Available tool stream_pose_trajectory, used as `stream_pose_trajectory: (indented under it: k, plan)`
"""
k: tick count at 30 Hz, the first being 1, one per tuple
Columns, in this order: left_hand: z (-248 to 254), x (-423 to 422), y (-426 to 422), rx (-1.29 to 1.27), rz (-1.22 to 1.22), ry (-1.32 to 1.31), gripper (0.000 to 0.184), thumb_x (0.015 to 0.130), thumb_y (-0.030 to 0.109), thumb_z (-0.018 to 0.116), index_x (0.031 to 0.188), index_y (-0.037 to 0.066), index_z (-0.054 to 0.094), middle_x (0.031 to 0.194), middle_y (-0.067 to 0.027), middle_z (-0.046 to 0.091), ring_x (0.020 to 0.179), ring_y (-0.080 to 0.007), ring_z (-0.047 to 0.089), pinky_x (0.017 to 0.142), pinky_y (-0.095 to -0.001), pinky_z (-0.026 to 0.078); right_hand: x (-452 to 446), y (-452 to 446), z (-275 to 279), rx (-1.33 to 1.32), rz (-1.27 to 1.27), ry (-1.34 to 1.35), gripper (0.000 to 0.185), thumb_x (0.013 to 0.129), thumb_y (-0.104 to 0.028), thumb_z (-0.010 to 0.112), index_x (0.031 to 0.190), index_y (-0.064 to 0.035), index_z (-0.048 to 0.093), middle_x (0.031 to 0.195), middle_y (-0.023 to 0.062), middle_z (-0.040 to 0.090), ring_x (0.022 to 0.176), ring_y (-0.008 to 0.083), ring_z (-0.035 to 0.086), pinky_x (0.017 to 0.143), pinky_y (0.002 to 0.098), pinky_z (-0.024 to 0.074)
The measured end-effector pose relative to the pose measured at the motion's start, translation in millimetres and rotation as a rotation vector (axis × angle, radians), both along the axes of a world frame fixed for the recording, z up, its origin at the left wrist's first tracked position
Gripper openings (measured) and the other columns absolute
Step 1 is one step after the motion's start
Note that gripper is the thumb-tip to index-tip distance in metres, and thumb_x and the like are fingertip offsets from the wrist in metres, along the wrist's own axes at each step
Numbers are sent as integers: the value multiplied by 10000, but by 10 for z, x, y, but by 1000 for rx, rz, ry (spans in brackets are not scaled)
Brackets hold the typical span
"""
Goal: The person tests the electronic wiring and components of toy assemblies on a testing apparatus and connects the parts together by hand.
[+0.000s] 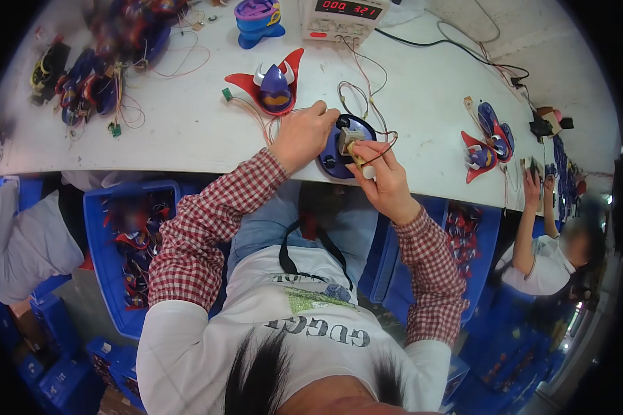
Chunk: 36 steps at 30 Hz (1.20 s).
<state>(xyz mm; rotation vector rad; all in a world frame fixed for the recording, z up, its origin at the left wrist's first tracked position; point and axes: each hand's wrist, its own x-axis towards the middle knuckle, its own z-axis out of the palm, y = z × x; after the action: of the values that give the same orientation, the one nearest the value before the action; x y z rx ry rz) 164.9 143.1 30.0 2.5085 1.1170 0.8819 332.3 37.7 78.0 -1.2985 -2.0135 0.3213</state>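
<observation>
A dark blue oval toy shell (331, 168) lies at the table's near edge, with a small grey box-shaped part (351, 140) standing inside it. My left hand (303, 136) is closed, its thumb and fingertips pinching the shell's upper left rim beside a black round piece. My right hand (384, 176) is closed in a pinch on a small yellowish piece (356, 153) with a dark wire, held against the grey box; its exact kind is hidden by the fingers. Just beyond my left hand sits a purple horned toy head (275, 90) with red wings and thin wires trailing off it.
A power supply (346, 21) with red digits stands at the back, its leads running toward the shell. Near it is a purple and blue toy part (258, 22). Toy parts (488, 142) lie at right, more at left. Blue bins (93, 256) flank my legs. Co-workers sit on both sides.
</observation>
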Motion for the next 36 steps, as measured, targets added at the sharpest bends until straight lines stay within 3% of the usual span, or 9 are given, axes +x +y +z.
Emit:
stream_pose_trajectory:
  k: [12, 17, 22, 27, 31, 33, 36]
  plan:
    - [39, -7, -1, -25, -13, 0, 128, 883, 144, 553, 982, 82, 606, 833, -58, 530, 625, -209, 567, 557, -308, 456, -25, -22, 62, -72, 16, -56, 353, 780, 1, 695, 1117, -19, 591, 1132, 122, 576, 947, 258, 611, 775, 287, 514]
    - [43, 14, 11, -22, -37, -45, 100, 848, 125, 553, 915, 63, 594, 830, -76, 543, 616, -220, 590, 546, -312, 465, -80, 17, 96, -95, -10, -89, 309, 780, -14, 690, 1076, -15, 602, 1088, 120, 585, 890, 248, 605, 744, 287, 505]
    - [32, 50, 1, -23, -29, 5, 105, 866, 120, 567, 951, 67, 599, 836, -65, 545, 611, -215, 565, 554, -306, 456, -1, 208, 221, -337, 34, -9, 251, 781, -35, 679, 1020, -12, 605, 1003, 111, 582, 806, 232, 579, 707, 280, 483]
    - [126, -9, 1, -31, -31, 43, 119, 852, 106, 584, 964, 70, 601, 858, -66, 550, 664, -214, 558, 583, -291, 458, -8, 331, 192, -281, 107, 12, 198, 779, -72, 675, 939, -22, 570, 917, 84, 537, 640, 196, 506, 577, 282, 440]
    - [231, -140, -67, 112, -78, -252, 171, 815, 77, 630, 983, 62, 599, 881, -67, 544, 737, -208, 535, 636, -276, 455, 4, 274, 195, -388, 41, 4, 232, 783, -45, 662, 1000, -19, 583, 943, 98, 549, 765, 214, 537, 686, 271, 458]
    - [243, -434, -141, 86, -5, -419, 252, 775, 51, 674, 1010, 33, 584, 914, -78, 537, 794, -194, 508, 692, -278, 452, -23, 229, 189, -344, -3, 71, 252, 781, -42, 662, 1016, -18, 575, 955, 99, 547, 763, 208, 534, 683, 269, 456]
    - [203, -962, -120, -22, 351, -503, 348, 785, 53, 681, 1092, -6, 526, 1064, -130, 527, 891, -223, 539, 787, -286, 463, -96, 120, 166, -239, -145, 262, 311, 774, -33, 661, 1064, -15, 551, 991, 104, 542, 758, 191, 523, 672, 261, 449]
